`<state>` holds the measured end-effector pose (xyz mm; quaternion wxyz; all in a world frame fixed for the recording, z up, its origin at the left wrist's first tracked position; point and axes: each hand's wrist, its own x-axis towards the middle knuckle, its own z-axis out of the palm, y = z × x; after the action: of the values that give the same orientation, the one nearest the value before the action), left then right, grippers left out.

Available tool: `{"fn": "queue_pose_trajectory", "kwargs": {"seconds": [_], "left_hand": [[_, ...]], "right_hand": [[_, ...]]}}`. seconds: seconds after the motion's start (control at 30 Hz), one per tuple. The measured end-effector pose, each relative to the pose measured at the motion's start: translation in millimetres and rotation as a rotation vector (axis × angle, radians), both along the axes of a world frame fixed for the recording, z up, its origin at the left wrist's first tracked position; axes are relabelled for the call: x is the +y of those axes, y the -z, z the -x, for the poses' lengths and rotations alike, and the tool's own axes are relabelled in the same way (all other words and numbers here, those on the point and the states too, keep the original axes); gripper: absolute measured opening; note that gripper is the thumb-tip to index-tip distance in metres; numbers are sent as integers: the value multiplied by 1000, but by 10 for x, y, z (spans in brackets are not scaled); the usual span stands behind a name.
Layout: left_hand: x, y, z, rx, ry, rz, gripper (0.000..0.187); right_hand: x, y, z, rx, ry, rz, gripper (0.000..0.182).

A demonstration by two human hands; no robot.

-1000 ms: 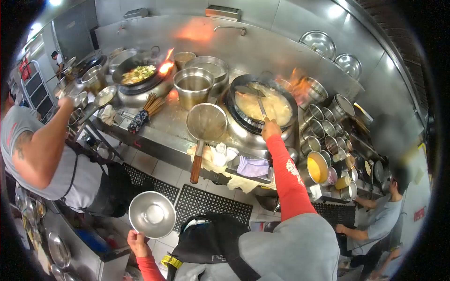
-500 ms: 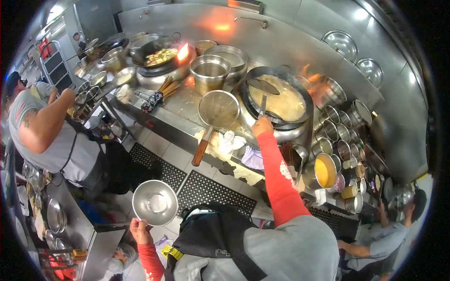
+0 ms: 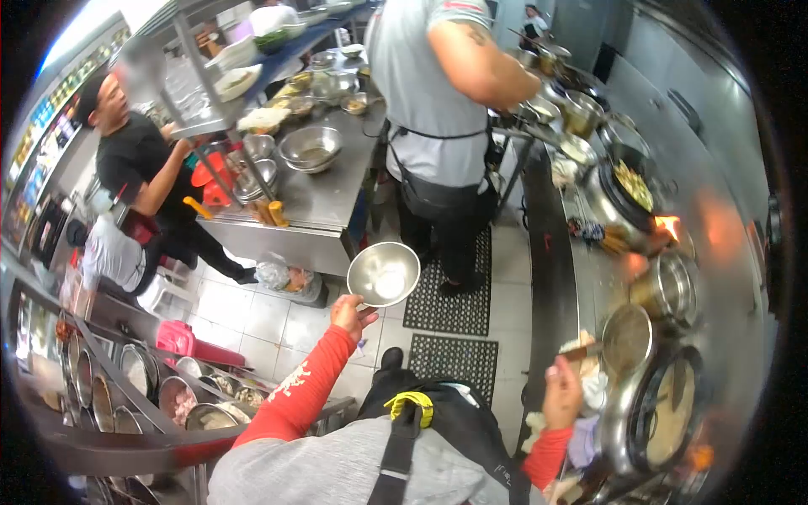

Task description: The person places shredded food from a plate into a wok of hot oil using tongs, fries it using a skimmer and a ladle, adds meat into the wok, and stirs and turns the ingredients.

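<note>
Fingers of left hand (image 3: 347, 315) grasp bowl (image 3: 383, 276); strainer handle (image 3: 582, 352) points toward fingers of nearer right hand (image 3: 562, 396) (cannot tell if clenched).

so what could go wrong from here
The bowl, held only near its rim by the left hand, might slip or bump the co-worker ahead. The right hand could knock the strainer, whose handle is close by.
</note>
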<state>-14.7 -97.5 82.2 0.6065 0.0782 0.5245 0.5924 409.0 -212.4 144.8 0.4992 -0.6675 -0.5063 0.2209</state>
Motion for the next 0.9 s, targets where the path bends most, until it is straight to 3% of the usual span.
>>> {"fn": "queue_pose_trajectory", "kwargs": {"seconds": [0.13, 0.23, 0.4, 0.67, 0.9], "left_hand": [[441, 18, 494, 37, -62, -46, 9], [844, -23, 855, 27, -144, -170, 6], [1462, -335, 1351, 90, -230, -255, 6], [2147, -227, 1931, -127, -253, -363, 8], [3165, -355, 2664, -440, -441, -469, 16]], "right_hand": [[376, -252, 782, -187, -261, 125, 29], [694, -318, 1170, -188, -371, 179, 28], [1326, -188, 1744, -287, -462, 77, 31], [2132, -315, 2616, -420, -721, 48, 28], [2496, -340, 2934, -457, -896, -14, 28]]}}
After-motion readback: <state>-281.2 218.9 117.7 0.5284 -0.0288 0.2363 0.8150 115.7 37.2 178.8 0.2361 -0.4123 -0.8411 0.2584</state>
